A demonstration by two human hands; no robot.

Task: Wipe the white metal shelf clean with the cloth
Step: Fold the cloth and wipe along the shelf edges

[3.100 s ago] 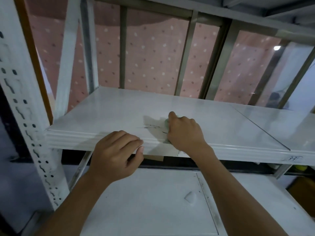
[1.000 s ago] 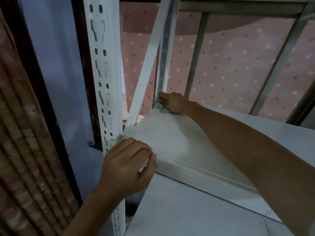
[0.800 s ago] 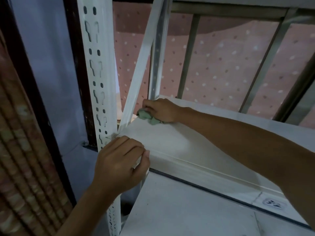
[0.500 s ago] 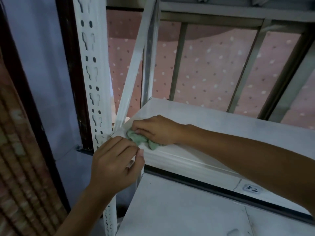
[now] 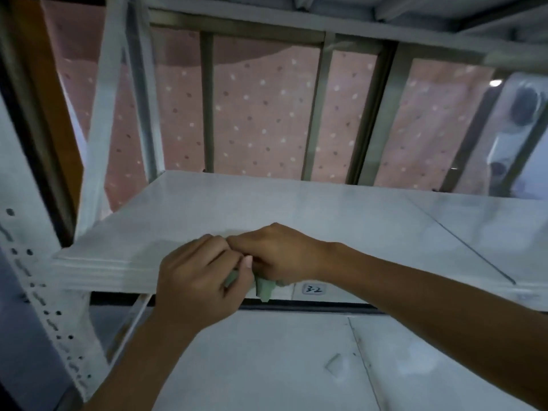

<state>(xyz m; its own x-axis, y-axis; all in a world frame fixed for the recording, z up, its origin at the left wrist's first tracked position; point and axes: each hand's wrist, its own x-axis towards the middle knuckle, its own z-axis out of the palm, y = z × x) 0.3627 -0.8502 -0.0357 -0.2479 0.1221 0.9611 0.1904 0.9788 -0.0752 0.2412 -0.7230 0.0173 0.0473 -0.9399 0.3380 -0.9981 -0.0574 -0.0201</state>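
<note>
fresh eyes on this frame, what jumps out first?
The two hands meeting at the front lip of the white metal shelf: the left hand and the right hand touch there, with the bunched green cloth hanging out below them. Just right of the cloth, a small handwritten label sits on the shelf edge. Behind the shelf hangs a pink dotted curtain.

Both hands meet at shelf [image 5: 296, 209] front edge, right hand [image 5: 278, 253] clutching cloth [image 5: 265, 287].
</note>
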